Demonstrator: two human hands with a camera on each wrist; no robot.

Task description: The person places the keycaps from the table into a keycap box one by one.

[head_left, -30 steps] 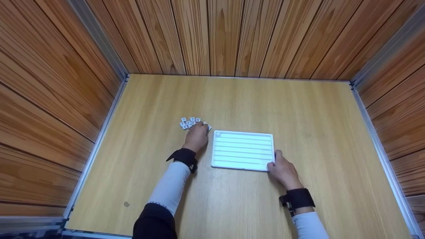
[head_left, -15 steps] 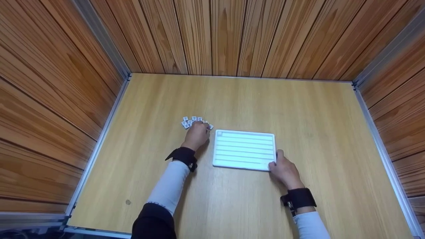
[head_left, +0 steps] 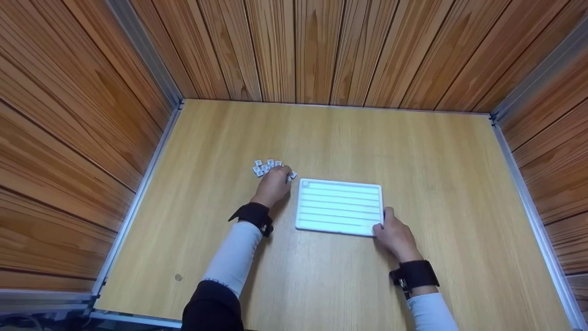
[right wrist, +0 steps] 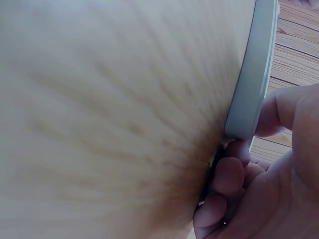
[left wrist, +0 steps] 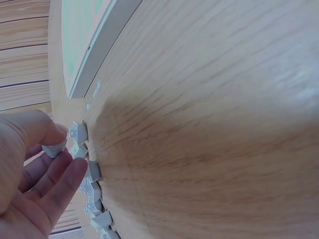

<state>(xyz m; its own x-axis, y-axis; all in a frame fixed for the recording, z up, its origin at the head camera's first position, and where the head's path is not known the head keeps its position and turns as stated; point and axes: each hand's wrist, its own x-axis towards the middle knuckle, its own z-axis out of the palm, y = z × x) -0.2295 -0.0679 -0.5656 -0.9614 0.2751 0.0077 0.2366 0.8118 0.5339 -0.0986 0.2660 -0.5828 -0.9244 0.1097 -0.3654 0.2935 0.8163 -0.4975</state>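
While the white lined board (head_left: 339, 208) near the middle of the surface (head_left: 321, 138) shows empty rows, the small white tiles (head_left: 266, 166) sit clustered just off its far-left corner, so placing looks barely begun, nearly all left. Left hand (head_left: 274, 186) curled over the cluster, thumb and forefinger pinching one tile (left wrist: 54, 148), other fingers loose. Right hand (head_left: 396, 236) grips the board's near-right corner, thumb on the edge, fingers tucked beneath
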